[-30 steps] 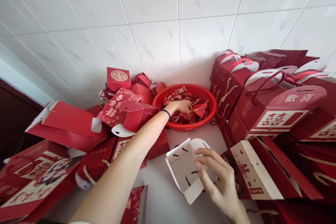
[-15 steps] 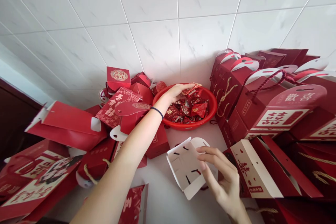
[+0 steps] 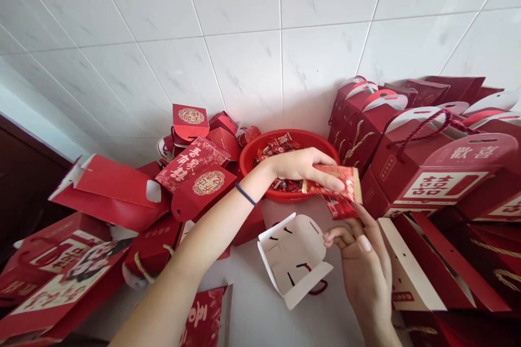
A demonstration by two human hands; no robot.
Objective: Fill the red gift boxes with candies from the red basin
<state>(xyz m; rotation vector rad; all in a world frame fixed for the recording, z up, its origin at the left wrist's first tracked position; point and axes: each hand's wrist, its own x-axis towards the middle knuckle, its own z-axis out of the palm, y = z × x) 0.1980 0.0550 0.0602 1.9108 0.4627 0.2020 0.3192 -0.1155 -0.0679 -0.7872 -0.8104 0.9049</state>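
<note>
My left hand [image 3: 305, 169] reaches across in front of the red basin [image 3: 299, 195] and grips red-and-gold wrapped snack packets [image 3: 345, 181]. A second, darker red packet [image 3: 341, 209] hangs below the first. Just under them is my right hand [image 3: 362, 255], palm turned up and fingers apart, its fingertips close to the lower packet; whether they touch it I cannot tell. Between my arms, an opened paper gift box [image 3: 285, 260] shows its white inside, flaps spread, with dark cord ends poking through slits. Small wrapped sweets [image 3: 280, 143] fill the basin, partly covered by my left hand.
Red gift boxes with cord handles [image 3: 439, 173] crowd the right side. On the left lie more red boxes [image 3: 109, 195], some tipped over. A flat red box [image 3: 203, 314] is at the front. White wall tiles [image 3: 244, 76] rise behind the basin.
My left hand has moved out of the basin, right and toward me, with the packets. My right hand has shifted right, away from the gift box and under the packets.
</note>
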